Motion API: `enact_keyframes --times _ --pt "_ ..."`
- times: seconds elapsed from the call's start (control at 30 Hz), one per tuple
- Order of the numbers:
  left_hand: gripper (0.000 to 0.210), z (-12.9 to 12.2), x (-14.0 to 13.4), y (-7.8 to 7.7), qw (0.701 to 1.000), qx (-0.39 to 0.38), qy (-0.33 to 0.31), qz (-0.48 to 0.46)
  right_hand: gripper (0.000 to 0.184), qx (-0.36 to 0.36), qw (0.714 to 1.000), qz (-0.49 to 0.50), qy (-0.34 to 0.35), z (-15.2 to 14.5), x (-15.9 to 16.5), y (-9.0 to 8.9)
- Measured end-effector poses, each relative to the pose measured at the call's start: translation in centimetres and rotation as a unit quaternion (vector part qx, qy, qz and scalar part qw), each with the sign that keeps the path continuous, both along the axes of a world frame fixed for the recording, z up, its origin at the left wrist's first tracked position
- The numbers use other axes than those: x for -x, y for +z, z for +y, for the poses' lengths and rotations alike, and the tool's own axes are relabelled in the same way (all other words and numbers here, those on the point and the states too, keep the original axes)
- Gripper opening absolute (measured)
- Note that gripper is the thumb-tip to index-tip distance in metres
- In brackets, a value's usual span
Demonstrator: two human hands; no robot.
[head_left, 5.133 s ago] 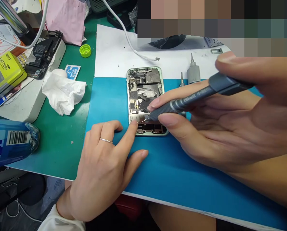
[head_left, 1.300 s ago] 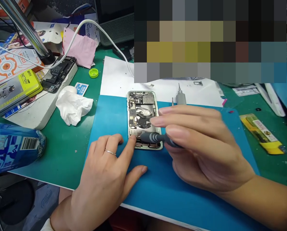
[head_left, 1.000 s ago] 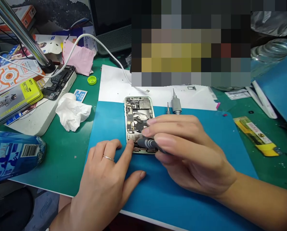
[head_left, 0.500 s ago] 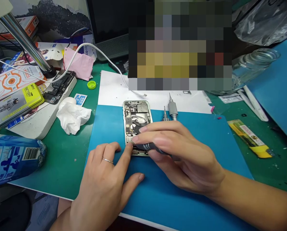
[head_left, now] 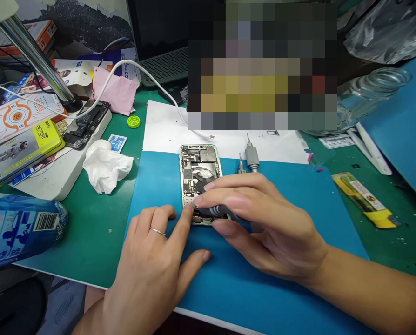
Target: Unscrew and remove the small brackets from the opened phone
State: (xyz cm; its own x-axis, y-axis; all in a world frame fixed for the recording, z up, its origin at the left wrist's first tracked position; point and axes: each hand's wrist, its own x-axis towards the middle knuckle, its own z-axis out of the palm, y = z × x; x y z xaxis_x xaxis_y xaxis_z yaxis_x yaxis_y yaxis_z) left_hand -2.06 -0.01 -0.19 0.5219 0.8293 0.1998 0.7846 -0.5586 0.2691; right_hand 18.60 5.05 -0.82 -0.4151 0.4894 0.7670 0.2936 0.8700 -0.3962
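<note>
The opened phone point(head_left: 198, 174) lies flat on the blue mat point(head_left: 250, 279), long axis running away from the person. The right hand point(head_left: 264, 223) pinches a grey screwdriver point(head_left: 219, 211), lying nearly level, tip pointing left at the phone's near end; the tip itself is probably hidden by fingers. The left hand point(head_left: 152, 265) rests flat, holding nothing, forefinger touching the phone's near left corner. Two spare bits point(head_left: 251, 156) stand just beyond, a crumpled tissue point(head_left: 105, 168) to the left.

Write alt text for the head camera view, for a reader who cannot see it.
A right hand holds a grey screwdriver over the lower end of an opened phone on a blue mat, while the left hand steadies the phone's lower left corner. A crumpled tissue and boxes lie to the left.
</note>
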Motion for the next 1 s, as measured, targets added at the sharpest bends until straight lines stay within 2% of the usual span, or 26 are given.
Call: enact_keyframes --times 0.23,1.0 --pt "0.049 0.07 0.00 0.01 1.000 0.002 -0.005 0.003 0.059 0.008 1.000 0.004 0.002 -0.06 0.08 -0.01" --pt "0.051 0.03 -0.02 0.25 1.000 -0.002 -0.004 0.009 0.062 0.016 1.000 0.010 -0.013 -0.08 0.15 -0.03"
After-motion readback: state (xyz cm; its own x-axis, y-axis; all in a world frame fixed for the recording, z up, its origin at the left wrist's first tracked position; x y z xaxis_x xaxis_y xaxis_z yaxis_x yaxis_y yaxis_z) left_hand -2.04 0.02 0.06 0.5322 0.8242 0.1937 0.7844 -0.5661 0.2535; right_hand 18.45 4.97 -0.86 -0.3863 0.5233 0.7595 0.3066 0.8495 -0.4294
